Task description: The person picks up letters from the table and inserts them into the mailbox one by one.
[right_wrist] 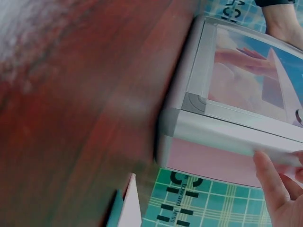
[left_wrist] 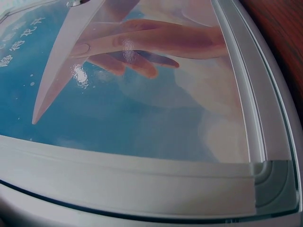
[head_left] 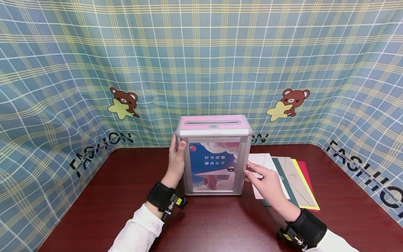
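Observation:
A pink suggestion box (head_left: 213, 133) with a silver frame stands upright on the table, a slot in its top and a picture of a paper plane on its front door. A small round lock (head_left: 231, 169) sits at the door's right edge. My left hand (head_left: 177, 159) holds the box's left side, thumb at the front edge and fingers along the side. My right hand (head_left: 264, 178) touches the right side with its fingertips. The left wrist view is filled by the door picture (left_wrist: 142, 104); in the right wrist view, right fingers (right_wrist: 269, 177) meet the pink side.
Right of the box lies a fanned stack of envelopes: white (head_left: 259, 159), dark green (head_left: 288, 185), beige (head_left: 294, 175), yellow (head_left: 315, 207) and red (head_left: 303, 171). They lie partly under my right hand. A plaid curtain (head_left: 201, 70) hangs behind the dark red table (head_left: 126, 175).

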`<move>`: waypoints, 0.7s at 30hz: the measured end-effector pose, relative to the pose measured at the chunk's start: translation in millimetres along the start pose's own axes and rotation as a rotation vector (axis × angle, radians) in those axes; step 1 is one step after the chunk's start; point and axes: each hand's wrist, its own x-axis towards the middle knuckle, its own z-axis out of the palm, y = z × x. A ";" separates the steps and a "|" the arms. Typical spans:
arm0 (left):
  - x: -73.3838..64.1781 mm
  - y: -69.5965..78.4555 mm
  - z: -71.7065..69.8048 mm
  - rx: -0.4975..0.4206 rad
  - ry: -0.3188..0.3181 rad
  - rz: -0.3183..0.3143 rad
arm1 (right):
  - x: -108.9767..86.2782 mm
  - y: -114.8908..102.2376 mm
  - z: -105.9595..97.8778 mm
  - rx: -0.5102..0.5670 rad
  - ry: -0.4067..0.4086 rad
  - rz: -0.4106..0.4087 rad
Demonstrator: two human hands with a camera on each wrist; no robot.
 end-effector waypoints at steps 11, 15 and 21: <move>-0.9 1.4 -1.5 0.038 0.022 0.005 | 25.2 31.5 -36.8 -0.321 -0.228 0.074; -0.8 -0.1 -1.0 0.052 0.027 -0.006 | 41.0 49.8 -57.2 -0.570 -0.349 0.187; 0.8 -1.8 1.4 0.031 0.030 -0.010 | 57.5 76.8 -80.0 -0.778 -0.643 0.525</move>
